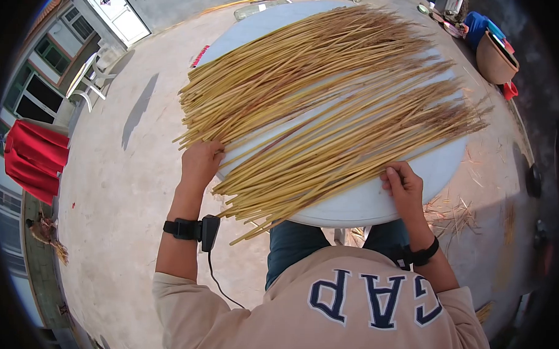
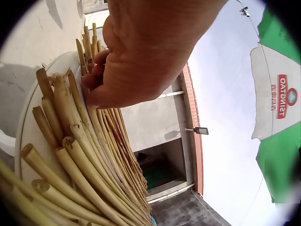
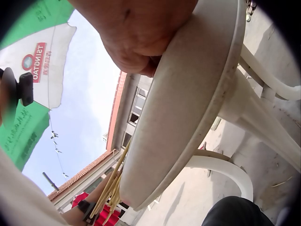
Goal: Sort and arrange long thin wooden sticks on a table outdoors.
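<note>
Two spreads of long, yellow sorghum stalks with feathery brown heads lie across a round white table (image 1: 330, 211). The larger spread (image 1: 288, 69) is on the far side and the smaller spread (image 1: 328, 154) on the near side, a few loose stalks between. My left hand (image 1: 202, 163) pinches at cut stalk ends by the near left corner of the far spread; its fingers (image 2: 94, 80) curl in among the stalks in the left wrist view. At the near spread's front edge, my right hand (image 1: 406, 185) rests with bent fingers, and I cannot tell whether it grips a stalk.
A white plastic chair (image 1: 90, 79) and a red cloth (image 1: 36, 158) are at the left. Buckets and a brown tub (image 1: 496, 59) stand at the far right. Broken straw (image 1: 453, 217) litters the floor beside the table. A green and white umbrella (image 2: 277, 84) hangs overhead.
</note>
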Tool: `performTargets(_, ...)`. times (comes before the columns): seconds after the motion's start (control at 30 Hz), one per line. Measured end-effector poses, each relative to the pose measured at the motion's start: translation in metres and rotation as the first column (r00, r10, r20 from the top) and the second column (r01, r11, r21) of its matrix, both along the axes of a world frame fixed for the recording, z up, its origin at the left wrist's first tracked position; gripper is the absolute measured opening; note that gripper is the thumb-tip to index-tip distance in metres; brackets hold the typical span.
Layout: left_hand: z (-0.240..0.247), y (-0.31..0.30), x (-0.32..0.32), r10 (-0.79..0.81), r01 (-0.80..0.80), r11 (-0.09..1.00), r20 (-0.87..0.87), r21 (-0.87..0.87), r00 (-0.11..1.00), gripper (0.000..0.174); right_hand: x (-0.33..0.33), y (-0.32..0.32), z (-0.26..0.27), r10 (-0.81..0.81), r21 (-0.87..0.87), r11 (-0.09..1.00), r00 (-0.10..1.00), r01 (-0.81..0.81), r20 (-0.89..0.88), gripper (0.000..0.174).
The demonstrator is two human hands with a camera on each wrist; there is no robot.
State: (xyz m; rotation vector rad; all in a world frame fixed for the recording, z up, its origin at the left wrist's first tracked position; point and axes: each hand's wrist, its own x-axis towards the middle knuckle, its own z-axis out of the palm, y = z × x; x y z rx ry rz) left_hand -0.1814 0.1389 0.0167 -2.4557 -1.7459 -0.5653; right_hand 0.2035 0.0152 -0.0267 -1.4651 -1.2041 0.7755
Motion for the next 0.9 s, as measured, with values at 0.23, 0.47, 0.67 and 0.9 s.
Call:
performTargets(0.23,0.006,0.001,0.010,-0.015,0.008,0.999,-0.134,-0.053,0.991,0.010,0.001,0.000,-0.004,0.008,0.021,1.000,1.000,-0.008,0.023,0.012)
performTargets(0.47,0.019,-0.016,0.009,-0.072,0.070,0.997,-0.077,-0.028,0.994,0.008,0.001,-0.001,-0.003,-0.010,0.025,1.000,0.999,0.009,0.037,0.011)
performTargets(0.67,0.024,-0.029,0.002,-0.095,0.134,0.988,0.364,-0.083,0.926,0.018,0.002,0.000,-0.003,0.003,0.051,0.999,0.999,-0.006,0.045,0.011)
performTargets(0.9,0.039,-0.054,0.017,0.100,-0.064,0.993,0.434,-0.095,0.895,0.021,0.003,-0.002,-0.002,0.020,0.101,0.995,0.999,-0.024,0.040,0.010)
